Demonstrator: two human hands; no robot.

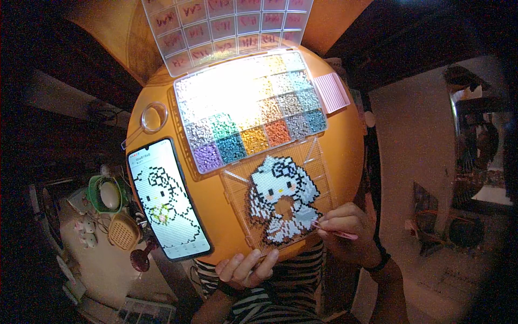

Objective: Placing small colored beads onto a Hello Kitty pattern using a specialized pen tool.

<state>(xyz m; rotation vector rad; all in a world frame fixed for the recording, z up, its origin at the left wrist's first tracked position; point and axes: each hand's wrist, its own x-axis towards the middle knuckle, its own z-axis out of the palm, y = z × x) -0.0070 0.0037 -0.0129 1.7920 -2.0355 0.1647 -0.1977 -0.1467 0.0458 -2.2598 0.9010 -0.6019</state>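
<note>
A clear pegboard [237, 200] lies on the round orange table, bearing a fuse-bead picture [265, 183] of a white, black-outlined cat figure with a bow. The orange tabletop shows through a gap in the figure's middle. At the picture's lower right, my right hand [349, 229] pinches a pair of pink tweezers [345, 235], their tips close to the beads; whether a bead sits between them is too small to tell. My left hand [247, 269] rests at the table's near edge just below the board, its fingers slightly bent and apart, with nothing visible in them.
Beyond the board stands an open bead box [278, 132], its lid [226, 32] raised and its middle washed out by glare. A phone [170, 200] showing a pattern lies left, below a round clear-handled dish [154, 117]. A pink ridged pad [331, 93] is at right.
</note>
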